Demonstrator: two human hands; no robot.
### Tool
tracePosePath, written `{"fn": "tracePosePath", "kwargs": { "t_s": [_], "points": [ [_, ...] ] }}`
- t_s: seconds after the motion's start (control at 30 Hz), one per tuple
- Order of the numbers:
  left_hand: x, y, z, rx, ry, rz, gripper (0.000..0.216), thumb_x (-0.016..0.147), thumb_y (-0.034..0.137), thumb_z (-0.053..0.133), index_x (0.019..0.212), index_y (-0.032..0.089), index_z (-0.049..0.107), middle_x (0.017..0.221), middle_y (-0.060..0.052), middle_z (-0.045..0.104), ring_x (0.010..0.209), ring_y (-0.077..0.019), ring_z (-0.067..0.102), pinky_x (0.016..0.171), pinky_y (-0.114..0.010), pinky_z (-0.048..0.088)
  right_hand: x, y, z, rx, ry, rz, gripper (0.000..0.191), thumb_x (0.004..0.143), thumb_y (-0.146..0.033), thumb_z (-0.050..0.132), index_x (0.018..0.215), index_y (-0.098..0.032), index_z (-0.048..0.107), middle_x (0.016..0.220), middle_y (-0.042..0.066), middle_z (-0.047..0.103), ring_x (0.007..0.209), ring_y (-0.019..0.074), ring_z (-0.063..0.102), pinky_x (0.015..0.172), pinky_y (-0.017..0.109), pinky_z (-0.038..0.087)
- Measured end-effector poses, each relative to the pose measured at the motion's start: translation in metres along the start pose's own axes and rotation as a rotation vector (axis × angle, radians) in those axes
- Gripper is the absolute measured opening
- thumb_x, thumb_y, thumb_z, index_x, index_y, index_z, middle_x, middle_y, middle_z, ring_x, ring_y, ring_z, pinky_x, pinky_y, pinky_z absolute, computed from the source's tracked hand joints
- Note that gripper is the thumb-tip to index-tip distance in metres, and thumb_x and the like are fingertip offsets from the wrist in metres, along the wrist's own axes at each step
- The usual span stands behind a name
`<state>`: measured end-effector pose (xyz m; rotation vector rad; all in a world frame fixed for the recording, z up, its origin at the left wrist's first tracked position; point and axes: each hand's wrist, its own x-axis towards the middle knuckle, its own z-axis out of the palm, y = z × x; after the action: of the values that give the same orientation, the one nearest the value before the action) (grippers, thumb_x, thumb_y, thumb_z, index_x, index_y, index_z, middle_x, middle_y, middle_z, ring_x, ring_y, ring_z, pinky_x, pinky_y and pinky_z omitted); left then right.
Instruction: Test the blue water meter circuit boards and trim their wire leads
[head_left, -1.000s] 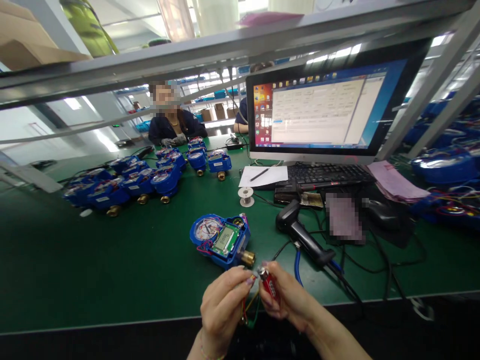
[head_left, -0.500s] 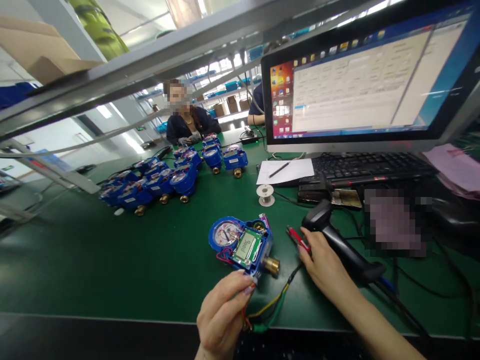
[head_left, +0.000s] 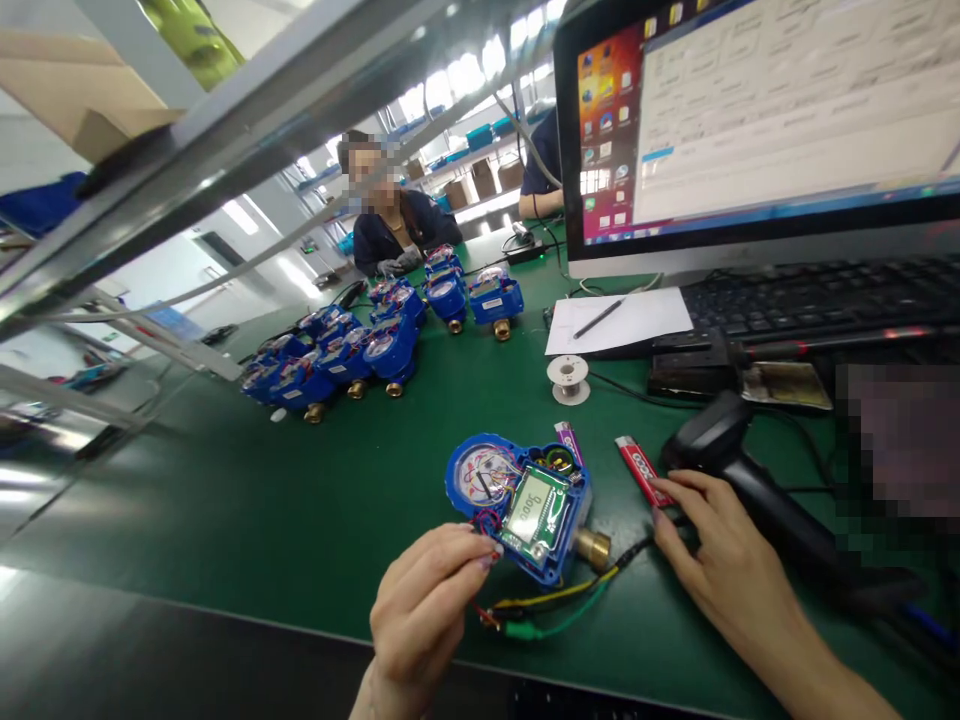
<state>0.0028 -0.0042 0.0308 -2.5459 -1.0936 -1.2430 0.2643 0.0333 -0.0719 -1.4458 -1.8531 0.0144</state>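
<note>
My left hand [head_left: 427,595] is closed in a pinch at the lower left edge of a blue water meter [head_left: 536,510]. Thin red wire shows at its fingertips and below them, near the clip leads [head_left: 555,610] with yellow and green wires. The meter lies face up, showing a round dial, a lit-looking LCD on a green board and a brass fitting [head_left: 592,548]. My right hand [head_left: 724,550] has thumb and index finger around the lower end of a flat red piece with white lettering [head_left: 641,468]. A similar purple piece [head_left: 568,440] lies behind the meter.
Several blue meters [head_left: 345,355] stand at the back left. A solder wire spool [head_left: 568,380], paper with a pen [head_left: 600,318], a black barcode scanner [head_left: 757,500], keyboard [head_left: 825,300] and monitor [head_left: 750,140] are on the right. A person [head_left: 397,235] sits across the table.
My left hand has shifted left along the meter's lower edge. The red piece has turned, its lettered face now showing. The view has tilted and shifted.
</note>
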Motion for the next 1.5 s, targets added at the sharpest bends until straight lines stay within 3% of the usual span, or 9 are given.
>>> {"fn": "tracePosePath", "kwargs": {
  "t_s": [0.33, 0.8, 1.07, 1.3, 1.5],
  "points": [
    [0.001, -0.006, 0.004, -0.063, -0.097, -0.014, 0.016, 0.082, 0.004, 0.047, 0.09, 0.009, 0.06, 0.084, -0.011, 0.066, 0.084, -0.0168, 0.061, 0.069, -0.031, 0.055, 0.001, -0.003, -0.004, 0.011, -0.055, 0.03, 0.028, 0.087, -0.031, 0.041, 0.1, -0.015, 0.059, 0.104, 0.012, 0.054, 0.09, 0.0217, 0.056, 0.068, 0.033, 0.05],
    [0.003, -0.006, 0.0, -0.079, -0.164, -0.012, 0.022, 0.073, -0.005, 0.053, 0.091, 0.006, 0.06, 0.089, -0.012, 0.065, 0.089, -0.0177, 0.06, 0.07, -0.029, 0.054, -0.001, -0.003, -0.001, 0.026, -0.078, 0.064, 0.03, 0.086, -0.033, 0.042, 0.099, -0.015, 0.061, 0.105, 0.012, 0.054, 0.088, 0.0204, 0.056, 0.065, 0.031, 0.05],
    [0.007, -0.008, 0.006, -0.158, -0.175, -0.141, 0.026, 0.075, -0.006, 0.05, 0.092, 0.012, 0.059, 0.085, -0.009, 0.064, 0.082, -0.0154, 0.059, 0.065, -0.027, 0.051, -0.001, -0.003, -0.002, 0.004, -0.075, 0.035, 0.03, 0.087, -0.031, 0.041, 0.099, -0.013, 0.061, 0.105, 0.013, 0.053, 0.091, 0.0221, 0.056, 0.064, 0.031, 0.05],
    [0.011, -0.009, 0.011, -0.291, -0.19, -0.354, 0.008, 0.078, 0.01, 0.058, 0.082, 0.016, 0.061, 0.077, -0.003, 0.057, 0.07, -0.012, 0.056, 0.058, -0.023, 0.047, -0.001, -0.003, -0.002, -0.002, -0.074, 0.034, 0.029, 0.086, -0.03, 0.042, 0.099, -0.012, 0.061, 0.106, 0.013, 0.053, 0.09, 0.0225, 0.055, 0.07, 0.034, 0.05],
    [0.014, -0.007, 0.014, -0.26, -0.191, -0.423, 0.005, 0.08, 0.014, 0.057, 0.078, 0.016, 0.061, 0.075, -0.003, 0.056, 0.069, -0.011, 0.055, 0.059, -0.02, 0.045, 0.0, -0.004, -0.003, 0.005, -0.066, 0.03, 0.028, 0.086, -0.029, 0.043, 0.099, -0.012, 0.061, 0.106, 0.013, 0.052, 0.09, 0.0225, 0.055, 0.073, 0.036, 0.05]
  ]
}}
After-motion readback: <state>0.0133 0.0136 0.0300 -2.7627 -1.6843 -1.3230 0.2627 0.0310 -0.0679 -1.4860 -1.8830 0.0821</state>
